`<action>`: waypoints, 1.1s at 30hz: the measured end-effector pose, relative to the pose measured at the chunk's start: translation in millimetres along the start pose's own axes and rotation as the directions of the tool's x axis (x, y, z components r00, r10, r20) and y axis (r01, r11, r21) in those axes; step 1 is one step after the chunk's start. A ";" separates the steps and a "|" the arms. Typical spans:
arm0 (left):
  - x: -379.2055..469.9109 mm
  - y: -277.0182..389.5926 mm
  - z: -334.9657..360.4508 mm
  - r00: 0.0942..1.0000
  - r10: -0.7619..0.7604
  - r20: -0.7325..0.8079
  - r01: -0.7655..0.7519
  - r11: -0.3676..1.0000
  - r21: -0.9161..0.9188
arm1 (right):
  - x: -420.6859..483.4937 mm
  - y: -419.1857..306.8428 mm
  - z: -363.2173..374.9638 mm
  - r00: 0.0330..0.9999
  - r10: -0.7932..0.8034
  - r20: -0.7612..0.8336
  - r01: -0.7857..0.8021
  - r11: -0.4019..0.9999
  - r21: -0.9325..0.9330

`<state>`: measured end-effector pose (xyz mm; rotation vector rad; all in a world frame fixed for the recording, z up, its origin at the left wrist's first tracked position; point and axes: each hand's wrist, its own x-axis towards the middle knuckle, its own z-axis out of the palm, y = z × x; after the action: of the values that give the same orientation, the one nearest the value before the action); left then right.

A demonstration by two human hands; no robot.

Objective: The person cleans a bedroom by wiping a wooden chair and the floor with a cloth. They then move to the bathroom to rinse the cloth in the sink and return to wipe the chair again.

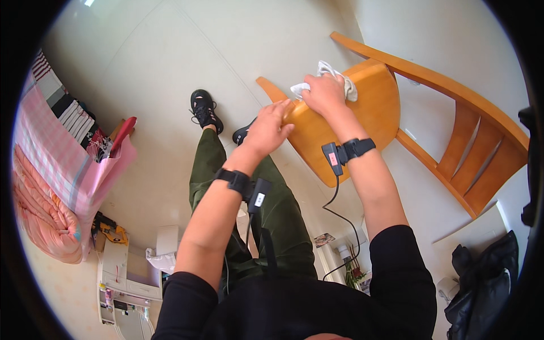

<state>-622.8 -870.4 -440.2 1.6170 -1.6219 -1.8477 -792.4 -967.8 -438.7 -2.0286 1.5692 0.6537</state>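
A wooden chair [374,110] with a slatted back stands in front of me on the right. My right hand [325,91] grips a crumpled white cloth [350,89] and presses it on the seat near its side edge. My left hand [270,125] is beside the seat's front corner, its fingertips at the edge and its thumb apart, with nothing seen in it. Whether those fingertips touch the wood is hard to tell. Each wrist wears a black strap with a small cabled device.
At the left is a bed with a pink checked sheet [63,153], a folded orange quilt [46,212] and folded clothes. A white dresser [114,263] stands at lower left. A black jacket [480,284] lies at lower right. Walls run behind the chair.
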 end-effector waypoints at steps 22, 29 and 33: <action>-14.3 -108.9 -52.6 0.919 -0.394 0.026 0.354 0.793 -0.496 | -17.3 43.6 -6.3 0.992 0.033 -0.118 -0.064 0.959 -0.277; 10.9 -124.7 -52.9 0.911 -0.411 -0.036 0.279 0.678 -0.680 | 81.7 125.8 23.7 0.828 0.276 0.487 -0.031 0.891 -0.452; 23.2 -140.1 -56.2 0.896 -0.443 -0.035 0.270 0.604 -0.750 | 140.4 127.3 74.2 0.724 0.343 0.599 0.021 0.856 -0.516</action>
<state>-520.5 -866.6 -553.5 1.7095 -0.3255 -2.0074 -890.2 -1051.7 -596.2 -1.6278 1.1966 1.7980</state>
